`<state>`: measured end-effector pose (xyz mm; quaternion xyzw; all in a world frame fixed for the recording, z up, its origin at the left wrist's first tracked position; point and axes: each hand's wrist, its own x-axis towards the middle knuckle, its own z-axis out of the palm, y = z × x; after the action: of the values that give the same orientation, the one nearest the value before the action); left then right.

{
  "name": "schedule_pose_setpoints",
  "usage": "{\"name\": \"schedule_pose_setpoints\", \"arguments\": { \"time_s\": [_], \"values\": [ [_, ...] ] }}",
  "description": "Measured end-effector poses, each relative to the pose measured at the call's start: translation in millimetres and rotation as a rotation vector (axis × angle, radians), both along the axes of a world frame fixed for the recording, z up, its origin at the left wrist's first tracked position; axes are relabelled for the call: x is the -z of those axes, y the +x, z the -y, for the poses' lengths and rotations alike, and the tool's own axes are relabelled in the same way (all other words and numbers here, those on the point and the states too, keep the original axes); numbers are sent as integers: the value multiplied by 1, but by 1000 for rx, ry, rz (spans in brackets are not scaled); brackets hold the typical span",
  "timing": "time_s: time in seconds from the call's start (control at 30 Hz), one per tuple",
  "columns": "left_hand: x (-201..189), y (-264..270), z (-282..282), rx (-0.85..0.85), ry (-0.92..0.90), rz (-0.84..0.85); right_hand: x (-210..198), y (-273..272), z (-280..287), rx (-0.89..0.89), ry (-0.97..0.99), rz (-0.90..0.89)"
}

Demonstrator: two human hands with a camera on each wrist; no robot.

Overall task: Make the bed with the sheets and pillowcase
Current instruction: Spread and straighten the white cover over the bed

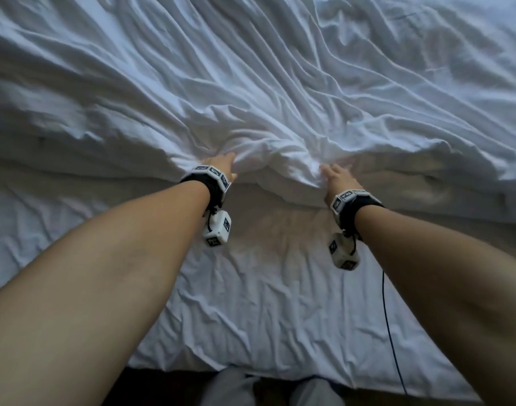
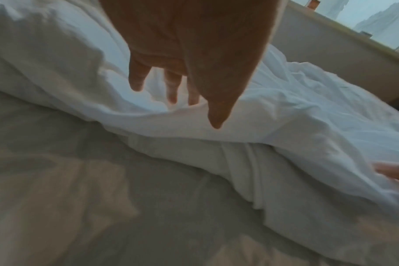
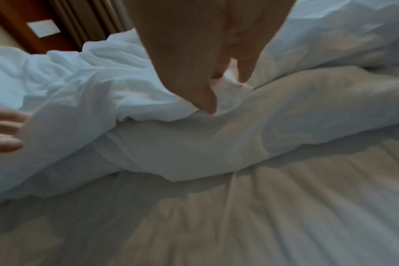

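Note:
A crumpled white top sheet [image 1: 280, 98] covers the far part of the bed, and its near edge is bunched into a ridge [image 2: 194, 136]. Closer to me lies the creased fitted sheet [image 1: 265, 303]. My left hand [image 1: 226, 167] rests on that bunched edge. Its fingers [image 2: 171, 90] are straight and lie on the fold, with the thumb apart on the near side. To the right, my right hand [image 1: 334, 177] pinches a tuft of the same edge between thumb and fingers [image 3: 210, 102]. No pillow or pillowcase is in view.
A thin blue cable [image 1: 390, 332] hangs from my right wrist across the bed's near edge. My legs [image 1: 236, 388] stand against that edge. A pale ledge below a window [image 2: 330, 54] lies beyond the bed. A wooden panel [image 3: 16, 21] stands on the other side.

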<state>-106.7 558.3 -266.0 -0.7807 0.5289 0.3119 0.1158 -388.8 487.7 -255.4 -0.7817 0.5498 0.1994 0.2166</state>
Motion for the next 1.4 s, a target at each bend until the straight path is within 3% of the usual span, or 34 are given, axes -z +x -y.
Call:
{"name": "schedule_pose_setpoints", "arguments": {
  "time_s": [0.27, 0.47, 0.57, 0.7, 0.83, 0.93, 1.03, 1.13, 1.3, 1.4],
  "values": [
    [-26, -102, 40, 27, -248, -34, -36, -90, 6, 164, -35, 42],
    [-27, -209, 91, 148, -410, -74, -23, -197, 44, 243, -56, 27],
    [-13, -272, 118, 202, -362, -91, -4, -250, 74, 252, -74, -15],
    [12, -333, 150, 173, -110, 43, 14, -305, 124, 212, -96, -183],
    [41, -342, 171, 121, -6, 65, 37, -326, 165, 155, -154, -231],
    [61, -334, 179, 202, -24, 75, 59, -325, 184, 177, -254, -158],
    [67, -337, 183, 165, -16, 123, 71, -320, 190, 217, -298, -106],
    [63, -342, 183, 163, 32, 189, 75, -316, 185, 214, -186, -117],
    [55, -335, 184, 355, 124, 298, 54, -326, 171, 281, -43, -69],
    [49, -329, 179, 239, 29, 265, 36, -333, 154, 309, -11, -47]
  ]
}}
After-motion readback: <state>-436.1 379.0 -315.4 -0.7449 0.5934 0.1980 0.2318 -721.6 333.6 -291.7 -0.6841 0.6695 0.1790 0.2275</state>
